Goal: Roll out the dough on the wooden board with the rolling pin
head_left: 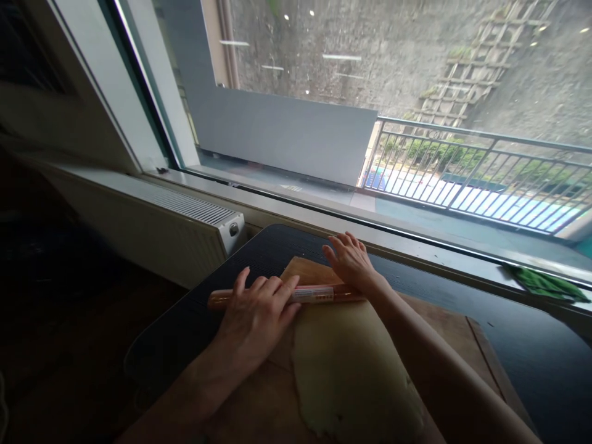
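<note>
A wooden rolling pin (314,294) with a printed label round its middle lies across the far edge of a wide, pale sheet of rolled dough (342,364). My left hand (259,308) is bent over the pin's left part, its thumb pointing right and some fingertips hidden behind the pin. On the right end, my right hand (350,262) presses with its palm and wrist, fingers stretched forward past the pin and apart. Beneath the dough is a wooden board (456,336); my right forearm covers part of both.
The board rests on a dark table (176,327) with rounded corners, against a window sill (398,237). A white radiator (185,209) stands to the left. A green cloth (543,282) lies on the sill at right. Railings (462,172) show outside the glass.
</note>
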A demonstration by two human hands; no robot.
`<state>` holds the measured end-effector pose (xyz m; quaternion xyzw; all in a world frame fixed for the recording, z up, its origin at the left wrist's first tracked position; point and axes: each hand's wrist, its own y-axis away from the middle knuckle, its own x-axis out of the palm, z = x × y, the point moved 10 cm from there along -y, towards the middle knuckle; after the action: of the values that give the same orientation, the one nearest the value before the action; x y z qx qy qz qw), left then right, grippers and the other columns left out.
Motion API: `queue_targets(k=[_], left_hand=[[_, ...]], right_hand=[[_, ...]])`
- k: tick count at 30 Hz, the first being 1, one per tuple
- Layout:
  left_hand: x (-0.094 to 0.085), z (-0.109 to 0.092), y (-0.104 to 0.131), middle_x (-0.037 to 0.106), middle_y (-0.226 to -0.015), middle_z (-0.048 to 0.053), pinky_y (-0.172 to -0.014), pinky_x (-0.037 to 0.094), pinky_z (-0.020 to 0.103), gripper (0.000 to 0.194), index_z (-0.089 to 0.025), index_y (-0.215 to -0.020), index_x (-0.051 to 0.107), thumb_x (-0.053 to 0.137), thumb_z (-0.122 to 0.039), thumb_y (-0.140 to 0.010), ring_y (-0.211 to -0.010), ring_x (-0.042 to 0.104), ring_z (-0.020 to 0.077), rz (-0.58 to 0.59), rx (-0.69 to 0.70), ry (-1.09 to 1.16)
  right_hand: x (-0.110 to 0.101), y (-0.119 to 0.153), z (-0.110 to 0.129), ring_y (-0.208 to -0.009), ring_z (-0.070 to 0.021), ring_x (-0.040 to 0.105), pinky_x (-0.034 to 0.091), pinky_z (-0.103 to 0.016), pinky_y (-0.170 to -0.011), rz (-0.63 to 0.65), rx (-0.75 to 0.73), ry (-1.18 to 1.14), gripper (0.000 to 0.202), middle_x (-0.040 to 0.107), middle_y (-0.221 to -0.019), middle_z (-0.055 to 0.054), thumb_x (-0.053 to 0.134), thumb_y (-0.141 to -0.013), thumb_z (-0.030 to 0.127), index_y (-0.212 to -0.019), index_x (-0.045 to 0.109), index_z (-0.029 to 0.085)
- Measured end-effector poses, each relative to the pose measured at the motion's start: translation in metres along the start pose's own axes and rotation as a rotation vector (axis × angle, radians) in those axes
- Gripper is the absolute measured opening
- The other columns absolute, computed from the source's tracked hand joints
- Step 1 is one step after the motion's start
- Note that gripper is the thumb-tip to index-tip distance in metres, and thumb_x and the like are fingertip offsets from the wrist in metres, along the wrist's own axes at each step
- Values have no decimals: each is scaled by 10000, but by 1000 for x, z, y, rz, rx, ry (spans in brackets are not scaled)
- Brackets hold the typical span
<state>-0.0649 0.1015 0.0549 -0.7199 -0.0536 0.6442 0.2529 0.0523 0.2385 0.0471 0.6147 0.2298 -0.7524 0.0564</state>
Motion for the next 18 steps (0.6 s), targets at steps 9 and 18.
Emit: queue_targets(k=[9,18], left_hand=[[-6,-14,22,632,-944,43,-1018,210,544,372,-228,-1214,536,525,-256,-843,-870,564,204,24,62,41],[-2,10,8,622,-955,53,-1001,230,530,371,-227,-1235,515,475,-239,-866,-890,559,209,24,-3,-45]], right_hand=[[-15,79,25,-1336,-219,172,174,-423,-1051,70,-135,8,504,420,-1350,-30,190,-913,523,-1287,433,286],[14,-6,-6,-1315,-260,210,214,-469,-1007,85,67,14,532,429,-1332,-106,199,-914,504,-1289,423,200]])
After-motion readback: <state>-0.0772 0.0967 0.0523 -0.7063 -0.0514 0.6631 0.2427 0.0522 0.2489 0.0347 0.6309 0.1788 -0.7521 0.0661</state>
